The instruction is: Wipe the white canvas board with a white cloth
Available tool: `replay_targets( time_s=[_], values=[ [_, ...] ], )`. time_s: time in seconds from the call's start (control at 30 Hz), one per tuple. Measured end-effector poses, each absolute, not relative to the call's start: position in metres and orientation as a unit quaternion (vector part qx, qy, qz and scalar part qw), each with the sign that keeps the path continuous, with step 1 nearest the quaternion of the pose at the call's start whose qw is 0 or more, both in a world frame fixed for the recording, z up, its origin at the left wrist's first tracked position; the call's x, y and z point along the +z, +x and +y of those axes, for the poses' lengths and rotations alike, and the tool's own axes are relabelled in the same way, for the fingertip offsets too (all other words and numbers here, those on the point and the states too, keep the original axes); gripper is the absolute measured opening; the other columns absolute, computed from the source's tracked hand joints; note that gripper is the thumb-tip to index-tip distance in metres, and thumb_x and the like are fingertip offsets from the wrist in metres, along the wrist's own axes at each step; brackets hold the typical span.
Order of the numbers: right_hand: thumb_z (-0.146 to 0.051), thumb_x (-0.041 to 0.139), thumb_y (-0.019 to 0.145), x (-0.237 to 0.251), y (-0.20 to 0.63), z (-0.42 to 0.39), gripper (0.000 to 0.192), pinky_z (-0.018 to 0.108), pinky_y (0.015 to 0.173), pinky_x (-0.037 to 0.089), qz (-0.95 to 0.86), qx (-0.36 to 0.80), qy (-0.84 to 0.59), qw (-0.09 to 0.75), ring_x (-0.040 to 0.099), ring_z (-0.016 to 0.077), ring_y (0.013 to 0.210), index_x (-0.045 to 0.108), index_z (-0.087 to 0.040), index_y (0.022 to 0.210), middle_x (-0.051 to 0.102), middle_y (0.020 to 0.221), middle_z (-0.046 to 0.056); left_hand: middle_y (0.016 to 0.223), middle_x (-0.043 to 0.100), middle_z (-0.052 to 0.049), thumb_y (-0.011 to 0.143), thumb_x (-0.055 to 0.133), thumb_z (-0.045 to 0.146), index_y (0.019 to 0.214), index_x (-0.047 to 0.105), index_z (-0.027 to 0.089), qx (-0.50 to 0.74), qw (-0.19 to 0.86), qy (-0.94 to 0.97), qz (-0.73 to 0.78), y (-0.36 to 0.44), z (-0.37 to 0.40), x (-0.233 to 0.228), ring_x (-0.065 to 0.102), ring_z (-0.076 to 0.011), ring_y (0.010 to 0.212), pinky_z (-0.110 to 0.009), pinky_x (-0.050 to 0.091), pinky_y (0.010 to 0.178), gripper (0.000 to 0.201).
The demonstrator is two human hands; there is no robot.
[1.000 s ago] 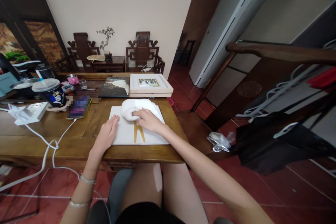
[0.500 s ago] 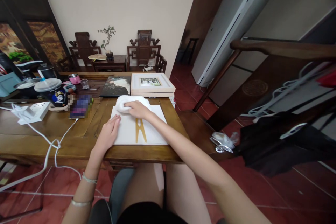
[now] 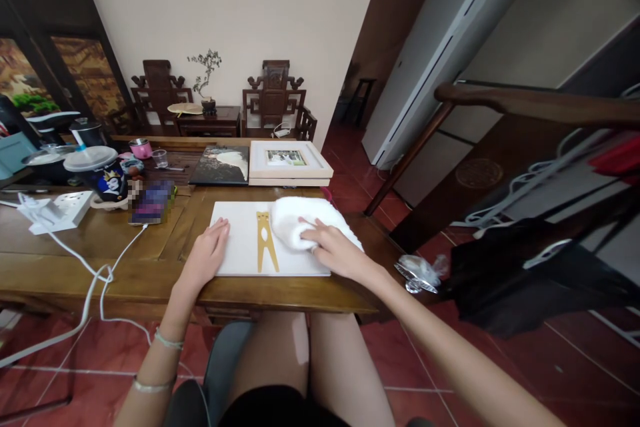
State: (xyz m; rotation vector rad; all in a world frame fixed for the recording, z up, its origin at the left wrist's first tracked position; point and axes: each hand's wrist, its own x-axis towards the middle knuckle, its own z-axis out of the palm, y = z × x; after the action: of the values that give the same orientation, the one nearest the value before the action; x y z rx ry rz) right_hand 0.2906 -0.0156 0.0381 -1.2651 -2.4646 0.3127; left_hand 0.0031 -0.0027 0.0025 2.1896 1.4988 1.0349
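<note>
A white flat board (image 3: 240,247) with a gold peg-shaped stand (image 3: 264,248) on it lies near the front edge of the wooden table (image 3: 100,260). My left hand (image 3: 205,257) rests flat on the board's left edge, fingers spread. My right hand (image 3: 333,248) presses a bunched white cloth (image 3: 295,221) onto the board's right side, close to the table's right edge.
Behind the board lie a white picture frame (image 3: 290,163) and a dark photo print (image 3: 220,165). To the left are a phone (image 3: 150,203) on a white cable, a power strip (image 3: 60,210), a lidded cup (image 3: 100,173) and small cups. A black bag (image 3: 525,280) sits at right.
My right hand has swept the cloth from the board's top left across to its right side, uncovering the gold stand. My left hand has stayed on the board's left edge.
</note>
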Motion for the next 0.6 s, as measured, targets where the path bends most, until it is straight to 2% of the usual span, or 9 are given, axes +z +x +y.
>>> replay_targets(
  time_s=[0.1, 0.27, 0.43, 0.6],
  values=[
    [0.002, 0.035, 0.061, 0.054, 0.297, -0.049, 0.049, 0.043, 0.105, 0.035, -0.878, 0.138, -0.437, 0.14, 0.04, 0.0235, 0.131, 0.065, -0.02, 0.092, 0.065, 0.117, 0.006, 0.128, 0.058, -0.015, 0.095, 0.03, 0.042, 0.116, 0.062, 0.009, 0.36, 0.144, 0.759, 0.523, 0.004, -0.002, 0.003, 0.047, -0.023, 0.126, -0.038, 0.031, 0.109, 0.051],
    [0.002, 0.033, 0.059, 0.068, 0.301, -0.065, 0.047, 0.038, 0.104, 0.036, -0.887, 0.168, -0.415, 0.114, 0.047, 0.0214, 0.126, 0.066, -0.023, 0.082, 0.07, 0.097, 0.0, 0.128, 0.057, -0.016, 0.095, 0.03, 0.042, 0.116, 0.062, 0.007, 0.355, 0.143, 0.759, 0.527, 0.004, -0.003, 0.004, 0.047, -0.0236, 0.126, -0.039, 0.031, 0.109, 0.052],
    [-0.003, 0.035, 0.061, 0.049, 0.299, -0.023, 0.047, 0.041, 0.106, 0.033, -0.863, 0.14, -0.454, 0.173, 0.061, 0.0216, 0.104, 0.066, -0.019, 0.092, 0.07, 0.102, 0.003, 0.128, 0.057, -0.014, 0.095, 0.03, 0.041, 0.115, 0.062, 0.009, 0.355, 0.142, 0.759, 0.526, 0.003, -0.003, 0.003, 0.047, -0.0226, 0.126, -0.038, 0.031, 0.11, 0.05],
    [-0.001, 0.036, 0.062, 0.039, 0.287, 0.026, 0.039, 0.043, 0.108, 0.03, -0.865, 0.119, -0.45, 0.188, 0.065, 0.0221, 0.091, 0.066, -0.017, 0.081, 0.071, 0.083, 0.002, 0.128, 0.057, -0.015, 0.095, 0.031, 0.041, 0.116, 0.062, 0.007, 0.355, 0.142, 0.76, 0.526, 0.002, -0.002, 0.002, 0.047, -0.0222, 0.126, -0.038, 0.031, 0.11, 0.051]
  ],
)
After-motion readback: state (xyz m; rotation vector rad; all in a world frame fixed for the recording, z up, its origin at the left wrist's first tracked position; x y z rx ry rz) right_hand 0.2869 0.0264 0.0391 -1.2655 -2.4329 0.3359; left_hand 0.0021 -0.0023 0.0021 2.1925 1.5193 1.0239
